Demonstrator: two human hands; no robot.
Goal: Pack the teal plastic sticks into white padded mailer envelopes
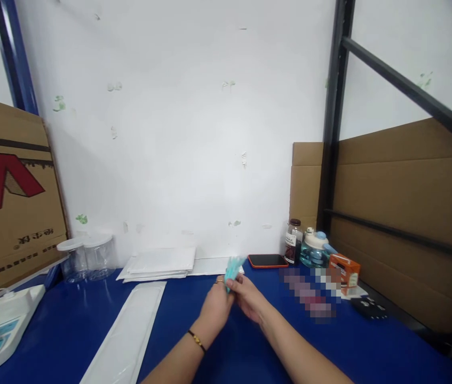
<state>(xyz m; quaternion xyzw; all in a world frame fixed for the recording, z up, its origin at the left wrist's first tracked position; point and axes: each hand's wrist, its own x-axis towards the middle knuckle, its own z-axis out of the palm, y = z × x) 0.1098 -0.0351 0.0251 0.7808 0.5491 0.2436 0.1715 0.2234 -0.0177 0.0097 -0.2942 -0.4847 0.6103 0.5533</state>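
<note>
Both my hands meet above the middle of the blue table, closed around a small light-blue bundle (234, 269). Its upper end fans out into what look like thin strips, but blur hides its exact kind. My left hand (218, 304) wraps the lower part, with a ring on a finger and a dark bracelet at the wrist. The thumb and fingers of my right hand (250, 298) grip it from the other side. The bundle's lower end is hidden between my fingers. To the left of my left forearm lies a long white padded panel (129, 330).
Flat white packets (159, 262) lie against the wall, with two clear lidded jars (98, 258) to their left. A phone (268, 261), a brown-capped bottle (293, 242), a water bottle (314, 250) and an orange box (345, 272) stand right. A power strip (13, 330) is at left.
</note>
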